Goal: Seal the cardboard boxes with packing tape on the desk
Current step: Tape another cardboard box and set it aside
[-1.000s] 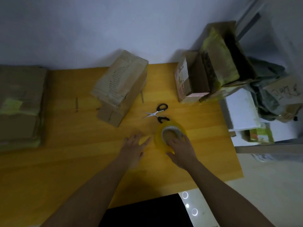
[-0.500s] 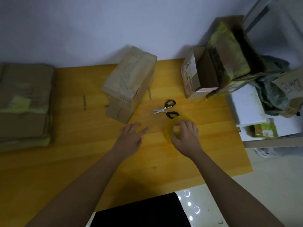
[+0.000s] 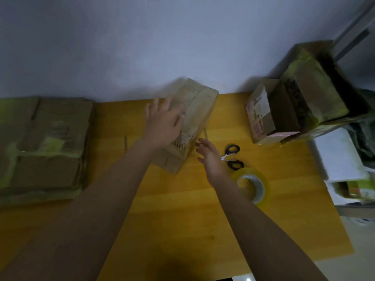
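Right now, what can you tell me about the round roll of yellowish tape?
The round roll of yellowish packing tape lies flat on the yellow wooden desk, its pale inner core showing around the open centre. It looks glossy and see-through. No hand holds it; the right forearm crosses just beside it. The black-handled scissors lie just behind it.

Tan cardboard box tilted on desk; tape roll flat nearby

My right hand has let go of the tape roll; both hands have moved to the box, left hand spread on top.
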The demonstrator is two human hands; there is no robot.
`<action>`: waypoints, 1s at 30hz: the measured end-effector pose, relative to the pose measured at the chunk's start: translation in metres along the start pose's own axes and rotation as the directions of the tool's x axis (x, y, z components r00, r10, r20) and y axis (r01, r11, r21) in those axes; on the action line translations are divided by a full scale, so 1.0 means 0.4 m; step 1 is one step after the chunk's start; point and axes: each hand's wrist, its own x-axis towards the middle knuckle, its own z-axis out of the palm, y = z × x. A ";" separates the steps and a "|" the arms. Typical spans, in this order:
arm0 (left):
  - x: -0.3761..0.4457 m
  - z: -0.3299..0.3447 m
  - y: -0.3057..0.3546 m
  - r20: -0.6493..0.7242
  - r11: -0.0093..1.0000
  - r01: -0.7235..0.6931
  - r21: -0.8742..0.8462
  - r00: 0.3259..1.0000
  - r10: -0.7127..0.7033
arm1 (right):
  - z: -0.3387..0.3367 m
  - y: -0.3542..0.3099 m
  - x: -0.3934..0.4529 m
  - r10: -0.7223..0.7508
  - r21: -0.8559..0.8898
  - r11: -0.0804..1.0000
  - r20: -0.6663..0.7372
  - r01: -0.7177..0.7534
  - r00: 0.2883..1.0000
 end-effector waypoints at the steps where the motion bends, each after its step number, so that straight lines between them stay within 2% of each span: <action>1: 0.013 0.009 -0.010 0.076 0.999 0.041 0.001 0.996 -0.041 | 0.010 0.002 0.002 0.008 0.005 1.000 0.008 -0.008 1.000; 4: 0.023 0.036 -0.031 0.205 0.990 0.100 -0.097 0.976 -0.079 | 0.028 0.014 0.003 -0.010 0.007 1.000 -0.006 0.010 1.000; 9: 0.002 0.052 -0.029 0.163 0.992 0.115 -0.053 0.981 -0.105 | 0.021 0.039 0.002 -0.022 0.070 0.997 -0.052 0.025 0.998; 11: -0.010 0.058 -0.020 0.152 0.988 0.140 -0.059 0.980 -0.130 | 0.012 0.052 0.002 -0.132 0.009 0.991 -0.165 0.135 0.977; 13: -0.024 0.067 -0.010 0.133 0.987 0.152 -0.050 0.981 -0.144 | 0.001 0.065 -0.008 -0.250 -0.013 0.966 -0.283 0.257 0.926; 15: -0.040 0.080 -0.004 0.121 0.987 0.157 -0.039 0.981 -0.152 | -0.006 0.077 -0.024 -0.336 -0.015 0.937 -0.315 0.350 0.887; 17: -0.051 0.094 -0.005 0.122 0.984 0.170 -0.058 0.979 -0.162 | -0.009 0.078 -0.034 -0.356 -0.023 0.931 -0.288 0.366 0.889; 20: -0.054 0.104 -0.007 0.124 0.980 0.179 -0.089 0.978 -0.167 | -0.018 0.065 -0.035 -0.302 -0.028 0.952 -0.266 0.306 0.915; 22: -0.051 0.108 -0.007 0.132 0.976 0.187 -0.112 0.976 -0.172 | -0.022 0.059 -0.047 -0.352 -0.059 0.935 -0.238 0.349 0.905; 25: -0.050 0.115 -0.008 0.143 0.960 0.198 -0.200 0.975 -0.172 | 0.006 0.053 -0.076 -0.493 -0.090 0.869 -0.071 0.487 0.867; 26: -0.051 0.117 -0.006 0.140 0.953 0.196 -0.229 0.976 -0.167 | 0.022 0.055 -0.082 -0.494 -0.073 0.868 -0.009 0.492 0.870; 30: -0.050 0.111 0.003 0.120 0.938 0.198 -0.286 0.978 -0.170 | 0.049 0.084 -0.072 -0.322 0.005 0.947 0.059 0.322 0.945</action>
